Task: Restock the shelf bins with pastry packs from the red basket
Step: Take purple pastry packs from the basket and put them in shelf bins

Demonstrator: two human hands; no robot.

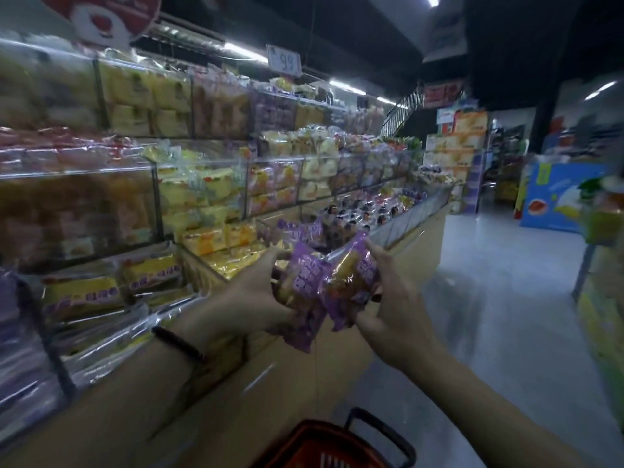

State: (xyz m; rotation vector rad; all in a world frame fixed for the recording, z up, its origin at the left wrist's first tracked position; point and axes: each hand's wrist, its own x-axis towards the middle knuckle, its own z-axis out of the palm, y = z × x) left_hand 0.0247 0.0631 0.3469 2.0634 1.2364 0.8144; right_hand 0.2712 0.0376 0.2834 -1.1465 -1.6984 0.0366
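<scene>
Above the red basket (324,444), my left hand (256,295) and right hand (388,305) pinch purple pastry packs (317,282), fingers curled round wrappers; best kept bunched until over the shelf bin (337,228) beyond the basket.

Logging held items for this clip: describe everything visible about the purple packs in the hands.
The purple packs are a small bunch of glossy plastic wrappers with pale print and clear windows showing golden-brown pastry. Crumpled and tilted, they sit in mid-air before the lower bins. The left hand grips one side, the right hand the other.
</scene>
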